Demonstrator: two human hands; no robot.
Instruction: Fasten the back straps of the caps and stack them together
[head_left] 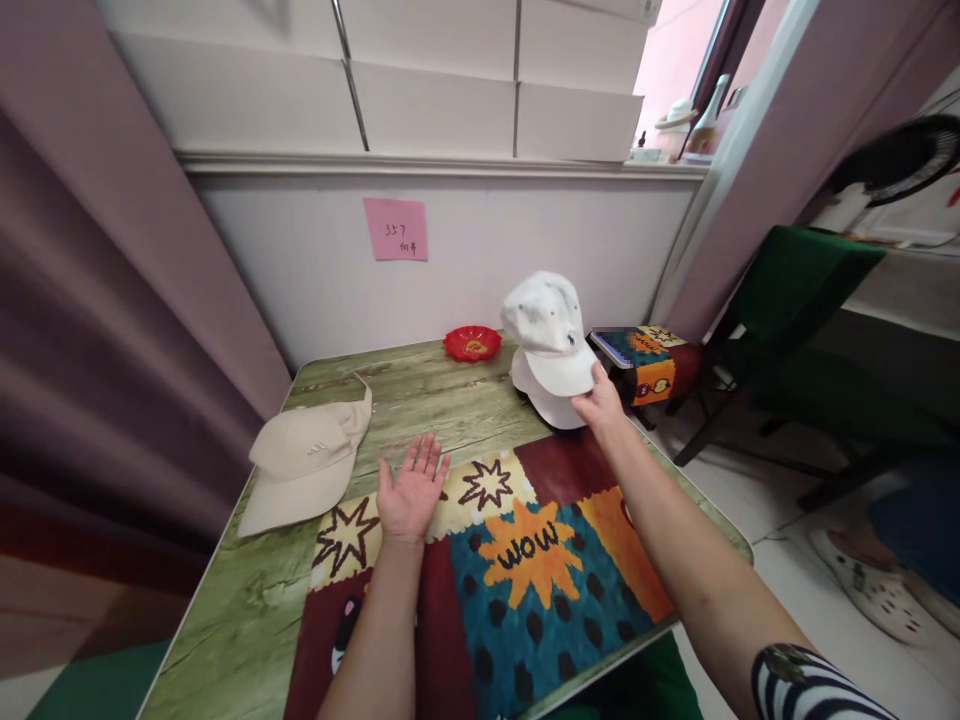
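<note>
My right hand [598, 402] grips the brim of a white baseball cap [546, 312] with a small dark logo on its front. The cap is tilted up at the right rear of the table, and a second white cap [555, 408] shows partly beneath it. Palm up and fingers stretched out, my left hand [412, 492] rests over the patterned mat [525, 640] and holds nothing. To its left a beige cap [307, 460] lies on the wood-grain table [225, 620], its strap pointing to the back.
A red scalloped dish [472, 343] stands near the wall at the back. A pink paper note [396, 229] is stuck on the wall. Right of the table are a patterned covered stool [652, 365], a green chair [802, 280] and a person's shoe [874, 590].
</note>
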